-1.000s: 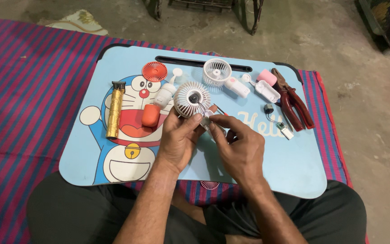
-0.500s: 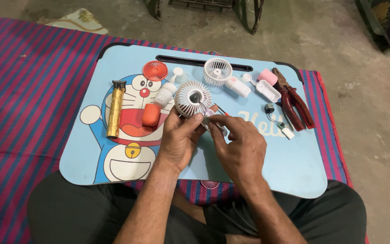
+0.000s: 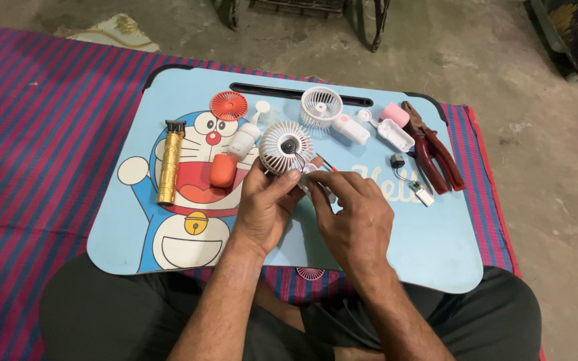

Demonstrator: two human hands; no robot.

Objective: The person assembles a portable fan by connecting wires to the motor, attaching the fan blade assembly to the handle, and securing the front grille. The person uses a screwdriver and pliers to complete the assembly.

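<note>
Blue cartoon lap tray [image 3: 135, 230] on a striped mat: gold trimmer [image 3: 169, 162], orange cap [image 3: 223, 170], then the left hand [image 3: 267, 204] pinching a white fan head [image 3: 285, 146] at mid-tray — right hand [image 3: 356, 214] closed on a small part, too hidden to identify — pliers [image 3: 434, 148] far right.

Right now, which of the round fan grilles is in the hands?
The white domed grille, gripped by the left hand; the orange grille and white cage lie untouched farther back.
</note>
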